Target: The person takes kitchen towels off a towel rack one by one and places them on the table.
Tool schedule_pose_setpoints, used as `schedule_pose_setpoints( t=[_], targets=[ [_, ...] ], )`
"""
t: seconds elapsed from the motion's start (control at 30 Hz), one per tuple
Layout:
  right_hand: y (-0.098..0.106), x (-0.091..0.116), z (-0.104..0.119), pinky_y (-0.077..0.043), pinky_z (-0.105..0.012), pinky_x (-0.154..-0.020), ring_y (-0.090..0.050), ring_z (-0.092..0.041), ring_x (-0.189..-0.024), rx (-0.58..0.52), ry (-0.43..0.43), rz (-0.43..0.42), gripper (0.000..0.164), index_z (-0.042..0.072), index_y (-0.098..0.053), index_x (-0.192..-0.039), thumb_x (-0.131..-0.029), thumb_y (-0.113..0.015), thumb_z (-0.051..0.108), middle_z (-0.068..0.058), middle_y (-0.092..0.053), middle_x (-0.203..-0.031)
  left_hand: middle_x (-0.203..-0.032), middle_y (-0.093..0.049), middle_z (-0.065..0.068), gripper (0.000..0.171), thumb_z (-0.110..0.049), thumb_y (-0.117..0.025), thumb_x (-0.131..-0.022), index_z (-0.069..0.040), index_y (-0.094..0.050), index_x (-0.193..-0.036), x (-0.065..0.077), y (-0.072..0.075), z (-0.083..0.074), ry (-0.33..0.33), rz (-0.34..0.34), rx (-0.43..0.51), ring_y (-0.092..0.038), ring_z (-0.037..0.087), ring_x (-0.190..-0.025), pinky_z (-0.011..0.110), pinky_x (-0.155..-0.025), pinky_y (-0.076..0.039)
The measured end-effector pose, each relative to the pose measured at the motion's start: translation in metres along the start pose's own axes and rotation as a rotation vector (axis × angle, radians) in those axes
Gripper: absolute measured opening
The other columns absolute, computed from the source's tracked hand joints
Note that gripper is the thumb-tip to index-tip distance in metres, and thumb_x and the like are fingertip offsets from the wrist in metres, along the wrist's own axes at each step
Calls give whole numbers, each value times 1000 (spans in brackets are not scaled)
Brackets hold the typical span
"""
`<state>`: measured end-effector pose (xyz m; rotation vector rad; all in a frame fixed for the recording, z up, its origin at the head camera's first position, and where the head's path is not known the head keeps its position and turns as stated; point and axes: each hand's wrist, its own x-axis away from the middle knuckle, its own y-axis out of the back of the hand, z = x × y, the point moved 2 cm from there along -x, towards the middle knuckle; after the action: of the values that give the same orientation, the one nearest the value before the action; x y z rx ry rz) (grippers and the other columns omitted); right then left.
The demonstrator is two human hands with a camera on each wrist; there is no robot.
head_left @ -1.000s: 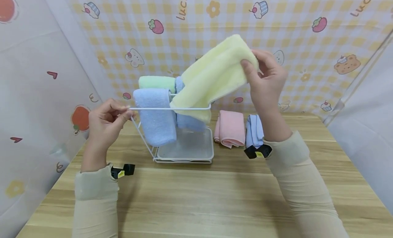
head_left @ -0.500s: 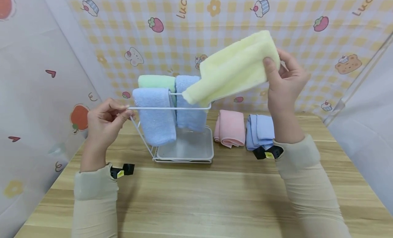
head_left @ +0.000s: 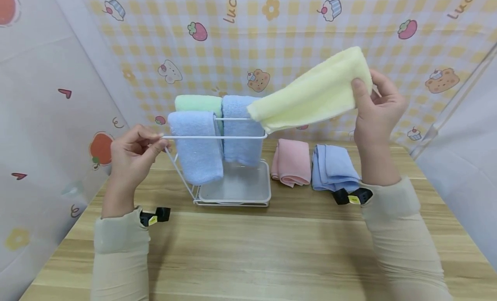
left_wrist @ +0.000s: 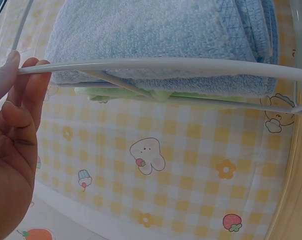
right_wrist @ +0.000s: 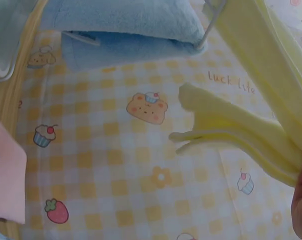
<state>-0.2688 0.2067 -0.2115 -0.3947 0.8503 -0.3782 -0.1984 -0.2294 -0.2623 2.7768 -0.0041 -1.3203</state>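
Note:
My left hand [head_left: 133, 156] pinches the front left corner of a white wire rack [head_left: 213, 137] between thumb and fingers. Folded over the rack's bars are a blue towel [head_left: 196, 148] at the front left, a green towel [head_left: 198, 103] behind it and a second blue towel [head_left: 242, 133] at the back right. With thumb and fingers, my right hand [head_left: 378, 107] holds a yellow towel [head_left: 314, 94] by its right end, up in the air. The towel's free end overlaps the rack's right corner in the head view. In the right wrist view the yellow towel [right_wrist: 261, 135] hangs in two layers.
A grey-white tray [head_left: 237, 184] sits in the rack's base on the wooden table [head_left: 240, 253]. To the right lie a folded pink towel [head_left: 292, 162] and a folded blue towel [head_left: 335, 167]. A checked cloth [head_left: 295, 25] covers the wall behind.
My right hand has drawn the yellow towel rightward off the rack's right side, uncovering the blue towel at the back right. The left hand and the rack have stayed put.

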Motion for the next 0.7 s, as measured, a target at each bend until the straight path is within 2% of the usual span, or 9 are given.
schedule_pose_setpoints(
  t=[0.17,0.4,0.47,0.7],
  targets=[
    [14,-5,2,-59,-24,-65,-73,-22,-69,-62,-76,-26,21,-14,-72,-95,-74,-76,-14,-16,-73,-91,-81,-72,-3,15,10,-71,-85,19,-59,-85,1,1,1,3,-4,2,-71,6,-68,11,-57,-51],
    [35,-8,0,-58,-22,-63,-72,-19,-67,1,-48,46,16,-16,-71,-93,-77,-74,-14,-15,-72,-87,-80,-71,-4,17,11,-70,-85,21,-57,-85,0,0,0,-6,-3,-9,-71,6,-68,11,-56,-50],
    [44,-9,0,-58,-21,-62,-71,-18,-66,1,-88,53,17,-16,-71,-93,-77,-74,-15,-14,-73,-87,-80,-71,-4,18,10,-71,-85,21,-57,-85,0,0,0,-8,-2,-10,-71,6,-68,11,-55,-49],
    [79,-11,6,-57,-18,-59,-72,-13,-64,124,-202,102,17,-12,-73,-95,-79,-73,-14,-10,-75,-90,-80,-71,-3,17,10,-71,-85,22,-58,-86,0,-1,0,-3,-7,-1,-70,6,-67,12,-57,-51]
  ],
)
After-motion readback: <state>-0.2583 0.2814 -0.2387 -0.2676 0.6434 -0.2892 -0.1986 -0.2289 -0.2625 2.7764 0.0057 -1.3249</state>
